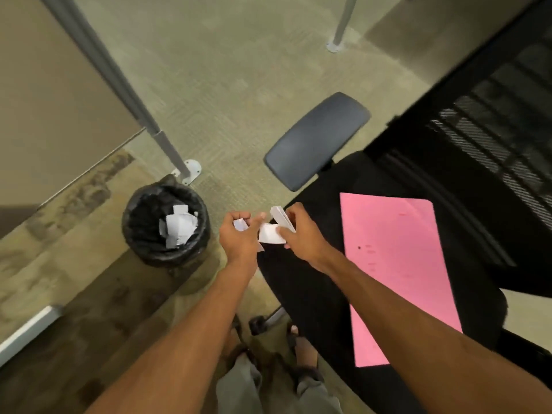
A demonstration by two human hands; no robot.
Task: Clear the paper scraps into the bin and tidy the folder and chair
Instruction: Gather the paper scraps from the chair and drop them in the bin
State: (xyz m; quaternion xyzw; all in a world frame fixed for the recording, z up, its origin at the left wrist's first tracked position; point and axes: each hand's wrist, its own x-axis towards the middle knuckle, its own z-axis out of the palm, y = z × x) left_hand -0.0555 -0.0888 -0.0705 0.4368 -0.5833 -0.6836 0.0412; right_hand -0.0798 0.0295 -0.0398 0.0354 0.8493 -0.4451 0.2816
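Carpeted floor; hands (268,234) pinch flat white paper scraps (270,233).

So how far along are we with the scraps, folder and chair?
Partly done: some scraps already lie in the bin. In hand: the left hand holds a small scrap, the right hand holds more white paper. Left: drop these in, then tidy the pink folder, which lies on the chair seat, and the chair itself.

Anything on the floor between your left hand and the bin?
No. In the head view, only bare carpet separates the left hand, closed on paper scraps, from the black-lined bin, which already holds white scraps.
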